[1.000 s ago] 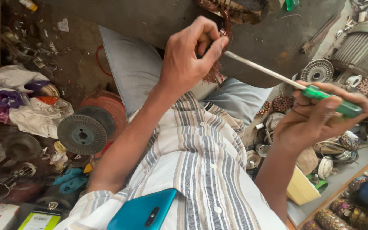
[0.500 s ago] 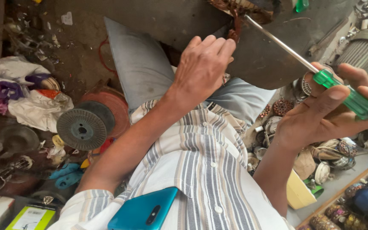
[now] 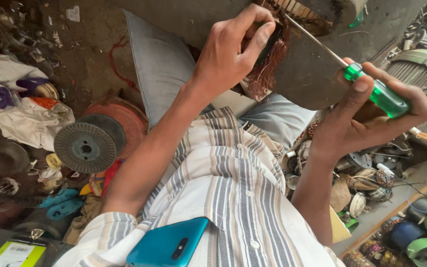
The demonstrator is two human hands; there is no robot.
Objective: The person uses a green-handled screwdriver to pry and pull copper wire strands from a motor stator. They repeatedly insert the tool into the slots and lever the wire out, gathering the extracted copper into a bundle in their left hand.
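Nearby, grey spool; right hand gripping screwdriver, left hand pinching copper winding.

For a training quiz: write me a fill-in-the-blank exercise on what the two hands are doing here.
1. The right hand grips a screwdriver with a ___ handle.
2. The left hand pinches reddish ___ wire of the winding.
3. A ___ phone sticks out of the striped shirt pocket.

Missing words: green; copper; teal
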